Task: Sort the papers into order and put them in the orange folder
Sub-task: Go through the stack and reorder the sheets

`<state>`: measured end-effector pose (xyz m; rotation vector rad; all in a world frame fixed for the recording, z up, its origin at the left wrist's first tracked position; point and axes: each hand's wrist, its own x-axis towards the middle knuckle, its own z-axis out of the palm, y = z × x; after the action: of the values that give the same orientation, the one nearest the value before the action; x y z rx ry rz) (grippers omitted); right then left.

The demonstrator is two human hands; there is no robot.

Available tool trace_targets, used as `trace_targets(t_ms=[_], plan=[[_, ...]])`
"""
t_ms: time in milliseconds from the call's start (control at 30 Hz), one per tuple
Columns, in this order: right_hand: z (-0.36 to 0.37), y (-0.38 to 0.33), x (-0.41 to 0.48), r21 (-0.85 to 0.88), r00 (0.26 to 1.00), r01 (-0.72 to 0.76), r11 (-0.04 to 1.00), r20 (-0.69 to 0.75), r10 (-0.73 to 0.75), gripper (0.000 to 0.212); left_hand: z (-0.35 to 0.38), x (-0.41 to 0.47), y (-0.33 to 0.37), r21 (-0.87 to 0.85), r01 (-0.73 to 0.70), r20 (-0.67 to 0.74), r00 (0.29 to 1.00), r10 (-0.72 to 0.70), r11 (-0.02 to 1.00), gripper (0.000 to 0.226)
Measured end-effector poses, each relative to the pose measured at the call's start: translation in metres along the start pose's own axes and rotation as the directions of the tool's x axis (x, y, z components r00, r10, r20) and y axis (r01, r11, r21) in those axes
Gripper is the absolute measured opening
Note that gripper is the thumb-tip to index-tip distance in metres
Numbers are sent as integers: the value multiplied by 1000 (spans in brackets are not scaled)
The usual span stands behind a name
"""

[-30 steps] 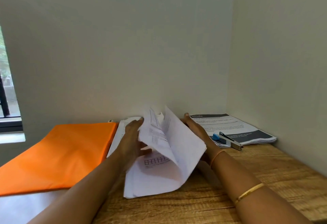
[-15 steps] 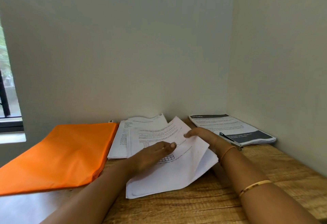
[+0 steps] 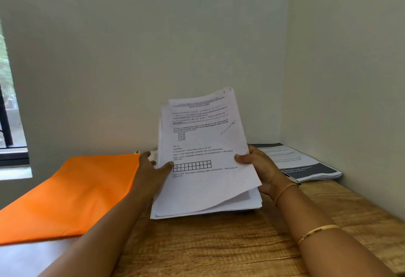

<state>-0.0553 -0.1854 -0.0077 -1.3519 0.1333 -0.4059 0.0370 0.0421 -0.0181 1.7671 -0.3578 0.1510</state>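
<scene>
One stack (image 3: 205, 145) between left hand (image 3: 150, 168), right hand (image 3: 262, 168); one orange folder (image 3: 72, 193).

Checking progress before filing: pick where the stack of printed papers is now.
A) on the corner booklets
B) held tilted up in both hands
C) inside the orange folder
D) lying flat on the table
B: the left hand and right hand grip the stack of papers by its sides, tilted up, apart from the orange folder.

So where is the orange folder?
In the head view the orange folder lies flat at the left, just beside the left hand, which holds the stack of papers over the wooden table.
</scene>
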Motion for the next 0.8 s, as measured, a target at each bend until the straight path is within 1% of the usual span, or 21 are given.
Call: trace_targets(t_ms=[67, 100, 167, 233, 267, 333, 433, 500, 633, 733, 800], plan=[[2, -1, -3, -19, 999, 40, 999, 1, -40, 31, 2, -3, 2, -20, -38, 7, 999, 38, 999, 45], [3, -1, -4, -51, 998, 56, 997, -9, -57, 29, 4, -5, 4, -19, -82, -15, 997, 82, 996, 35], [6, -1, -4, -135, 996, 69, 988, -40, -75, 26, 4, -9, 6, -18, -182, -74, 981, 180, 983, 23], [8, -1, -4, -209, 996, 58, 976, -60, -72, 25, 3, -11, 9, 6, -284, -122, 951, 283, 959, 22], [8, -1, -3, -220, 995, 51, 974, -70, -67, 25, 3, -12, 10, 9, -318, -145, 937, 316, 948, 22], [7, -4, -4, -201, 996, 33, 979, -72, -48, 22, 3, -13, 13, 7, -363, -186, 915, 358, 932, 23], [3, -10, -6, -158, 997, 28, 987, -60, -38, 24, 4, -14, 14, -5, -402, -228, 892, 391, 915, 28], [5, -9, -7, -170, 993, 74, 983, -81, -89, 26, 4, -14, 15, -41, -413, -214, 893, 395, 910, 30], [13, -5, -6, -237, 960, 200, 951, -147, -238, 30, 6, -17, 19, -115, -431, -186, 895, 407, 895, 25], [15, -6, -7, -239, 942, 260, 935, -149, -301, 28, 5, -16, 18, -112, -462, -180, 880, 439, 880, 22], [16, -5, -8, -242, 932, 290, 926, -151, -331, 27, 6, -15, 16, -82, -470, -141, 878, 457, 879, 22]])
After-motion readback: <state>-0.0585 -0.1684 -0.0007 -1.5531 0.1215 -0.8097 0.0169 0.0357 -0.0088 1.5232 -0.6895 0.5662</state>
